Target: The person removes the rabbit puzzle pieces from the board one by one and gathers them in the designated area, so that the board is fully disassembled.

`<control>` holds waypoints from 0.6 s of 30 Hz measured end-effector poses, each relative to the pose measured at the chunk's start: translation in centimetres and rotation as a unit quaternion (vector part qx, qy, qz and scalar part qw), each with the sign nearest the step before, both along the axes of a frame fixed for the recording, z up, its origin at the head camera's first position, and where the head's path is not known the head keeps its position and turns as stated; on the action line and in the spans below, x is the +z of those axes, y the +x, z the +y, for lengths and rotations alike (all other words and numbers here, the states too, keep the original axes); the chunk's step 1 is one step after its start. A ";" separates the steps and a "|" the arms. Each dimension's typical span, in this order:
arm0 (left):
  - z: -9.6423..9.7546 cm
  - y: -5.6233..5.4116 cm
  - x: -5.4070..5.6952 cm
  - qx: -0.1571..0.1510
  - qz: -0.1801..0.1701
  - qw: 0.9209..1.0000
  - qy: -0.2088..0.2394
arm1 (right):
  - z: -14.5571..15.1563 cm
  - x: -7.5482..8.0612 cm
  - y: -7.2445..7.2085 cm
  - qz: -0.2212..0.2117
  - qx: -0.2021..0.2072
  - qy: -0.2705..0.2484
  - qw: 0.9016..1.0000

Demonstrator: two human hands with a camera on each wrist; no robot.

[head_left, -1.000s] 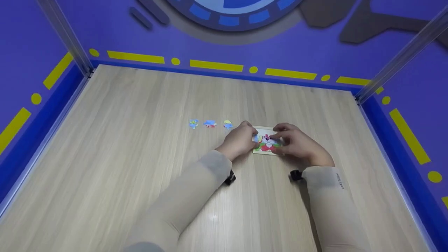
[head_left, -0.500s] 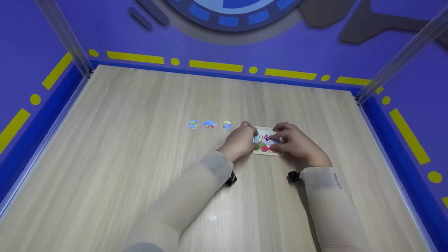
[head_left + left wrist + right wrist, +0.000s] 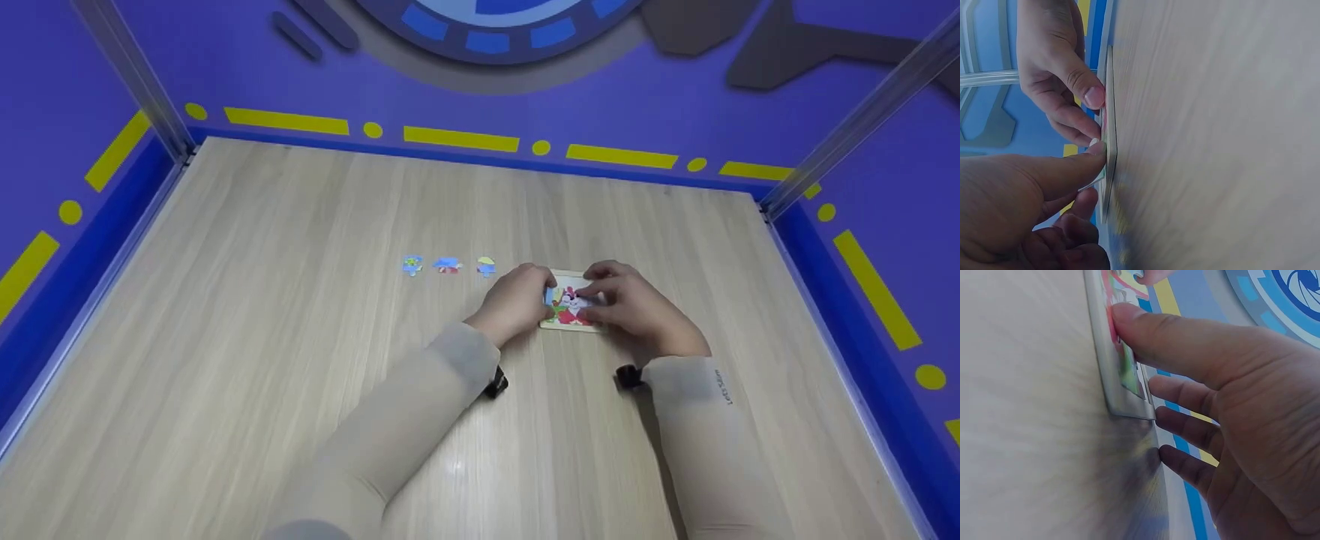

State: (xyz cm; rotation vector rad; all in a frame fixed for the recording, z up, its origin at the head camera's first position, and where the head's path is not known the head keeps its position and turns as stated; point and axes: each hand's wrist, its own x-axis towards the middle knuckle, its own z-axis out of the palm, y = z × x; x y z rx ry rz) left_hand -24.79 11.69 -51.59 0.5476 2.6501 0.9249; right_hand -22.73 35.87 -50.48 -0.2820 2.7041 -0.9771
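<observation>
A small wooden jigsaw tray [image 3: 566,327] lies on the table between both hands, showing a cartoon animal with a pink bow and red clothes. At its left side my left hand [image 3: 517,298] pinches a thin puzzle piece [image 3: 1090,184], which stands tilted against the tray in the left wrist view. My right hand [image 3: 641,309] is over the tray's right side. Its thumb [image 3: 1134,318] presses on the picture, while other fingertips rest around the tray's edge in the right wrist view. The fingers hide the picture's right part.
Three loose puzzle pieces lie in a row left of the tray: a blue-green one [image 3: 412,264], a blue and red one [image 3: 448,265] and a yellow-topped one [image 3: 486,265]. Blue-purple panels [image 3: 480,112] with yellow marks enclose the wooden table [image 3: 300,300].
Both hands stay at the tray with only slight finger shifts. A blue edge at the tray's left side shows differently under the left fingers. The loose pieces keep their places.
</observation>
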 end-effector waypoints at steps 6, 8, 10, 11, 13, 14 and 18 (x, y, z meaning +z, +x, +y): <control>-0.4 0.4 1.1 0.007 -0.026 0.999 0.024 | 0.1 -0.1 0.1 -0.001 0.000 -0.004 1.000; -0.5 0.7 1.7 0.009 -0.032 0.999 0.027 | 0.2 0.0 0.1 -0.002 0.000 -0.004 1.000; -0.5 0.8 1.9 0.010 -0.035 0.999 0.027 | 0.2 0.0 0.1 -0.002 -0.001 -0.005 1.000; -0.5 0.8 2.0 0.010 -0.035 0.999 0.027 | 0.2 0.0 0.1 -0.002 0.000 -0.005 1.000; -0.5 0.7 1.9 0.008 -0.036 0.999 0.030 | 0.3 0.0 0.1 -0.002 0.000 -0.004 1.000; -0.4 0.5 1.7 0.008 -0.036 0.999 0.030 | 0.3 0.0 0.1 -0.002 0.001 -0.005 1.000; 0.2 -1.0 -0.7 0.005 -0.032 0.999 0.034 | 0.2 -0.1 0.1 -0.006 -0.005 -0.006 1.000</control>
